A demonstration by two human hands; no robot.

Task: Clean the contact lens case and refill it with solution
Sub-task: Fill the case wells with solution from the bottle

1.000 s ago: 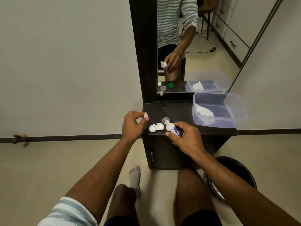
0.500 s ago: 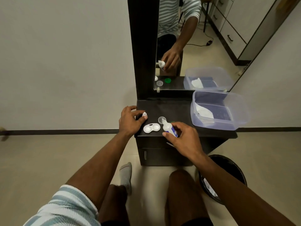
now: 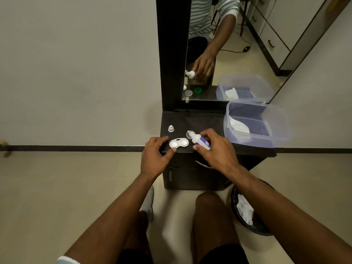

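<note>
A white contact lens case (image 3: 179, 143) with two open wells lies near the front edge of the dark vanity top (image 3: 205, 121). My left hand (image 3: 155, 156) rests at its left end, thumb touching the case and index finger stretched along its far side. My right hand (image 3: 216, 149) grips a small white solution bottle (image 3: 200, 141) with a blue label, tilted with its nozzle pointing left above the case's right well. The bottle's little white cap (image 3: 171, 128) stands alone on the top, behind my left hand. A clear round lid (image 3: 190, 133) lies by the nozzle.
A clear plastic tub (image 3: 274, 128) holding a white tissue sits at the right of the vanity. A mirror (image 3: 219, 46) rises behind, reflecting a green lid. A dark waste bin (image 3: 247, 216) with white paper stands on the floor at my right knee.
My left hand set the small cap down on the vanity top and drew back to the lens case. The right hand tipped the bottle closer over the case.
</note>
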